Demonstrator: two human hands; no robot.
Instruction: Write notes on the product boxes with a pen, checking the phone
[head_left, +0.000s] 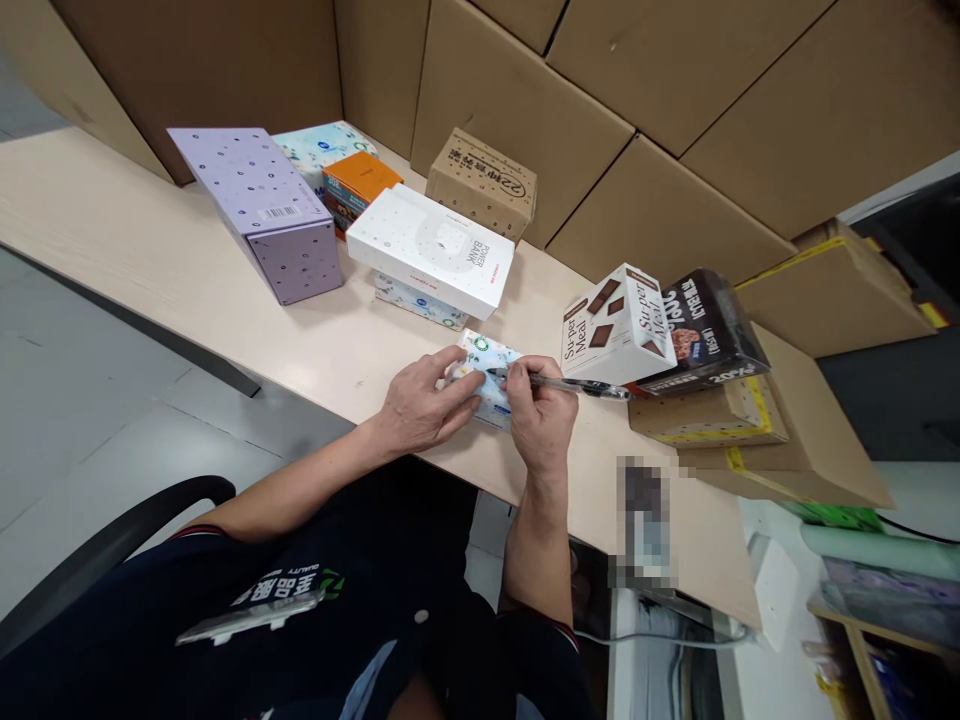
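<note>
At the table's near edge lies a small light-blue patterned tissue pack [487,349]. My left hand [427,402] grips its left end, fingers and thumb bent over the top. My right hand [543,418] is closed around a clear pen with a dark end [586,386], its tip side pointing at the top of the pack. Fingers partly cover the spot where the pen meets the pack. Just beyond the pack, a white power bank box [431,245] rests on another light-blue patterned pack [420,300].
To the left stand a purple box [259,200], an orange box [361,182] and a larger blue pack [326,145]. A brown carton [482,185] sits behind. On the right are a white Su-per Meal box [615,330], a black box [712,330] and taped cartons [810,440]. Large cartons [510,110] wall the back.
</note>
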